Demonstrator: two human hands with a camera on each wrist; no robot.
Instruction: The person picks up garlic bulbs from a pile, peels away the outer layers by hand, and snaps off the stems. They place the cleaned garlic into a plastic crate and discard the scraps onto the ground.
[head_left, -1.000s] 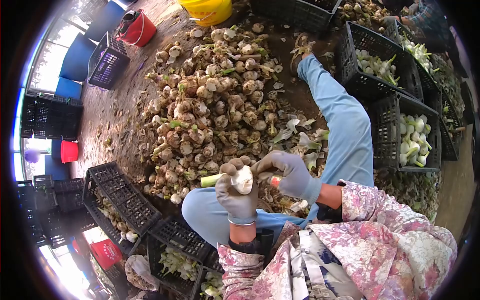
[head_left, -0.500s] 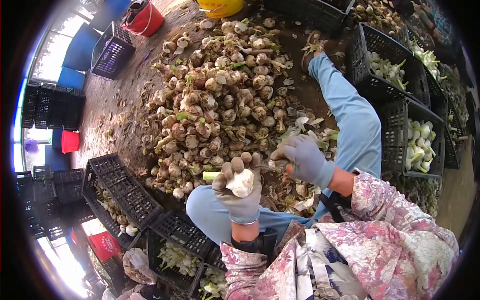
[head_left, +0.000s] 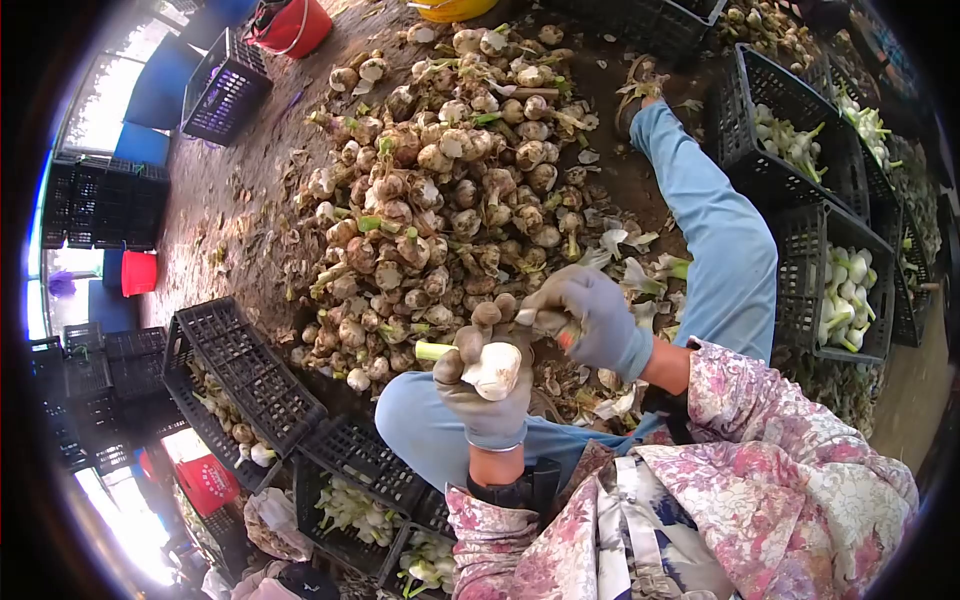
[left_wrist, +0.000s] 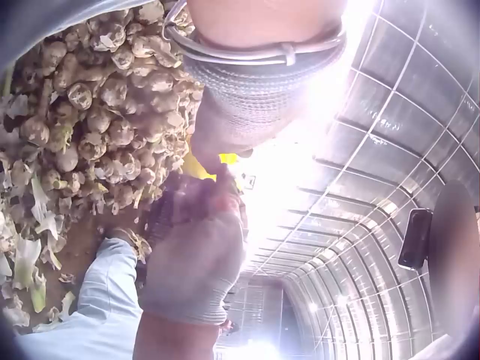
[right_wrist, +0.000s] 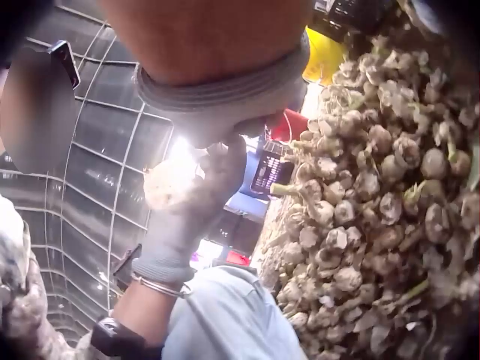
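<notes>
My gloved left hand [head_left: 488, 408] holds a garlic bulb [head_left: 496, 371], palm up, with the bulb's white side showing and its cut green stem [head_left: 432, 351] poking out to the left. Just right of it, my gloved right hand [head_left: 598, 318] is curled round a small tool with a red-orange part [head_left: 568, 338]; the rest is hidden in the fist. A small whitish scrap [head_left: 526, 316] shows at the right fingertips. Glare washes out the bulb [right_wrist: 166, 184] in the right wrist view. Beyond the hands lies a big heap of untrimmed garlic [head_left: 450, 190].
Black crates of trimmed garlic stand at right, one nearer crate [head_left: 835, 285] among them. A tilted crate [head_left: 245, 380] and others lie at lower left. A red bucket [head_left: 292, 25] and a yellow bucket [head_left: 452, 8] stand at the back. My bent leg [head_left: 700, 220] borders the heap.
The right hand drew away from the bulb, up and to the right, then came partway back toward it. The left hand keeps hold of the bulb, whose white side has turned slightly.
</notes>
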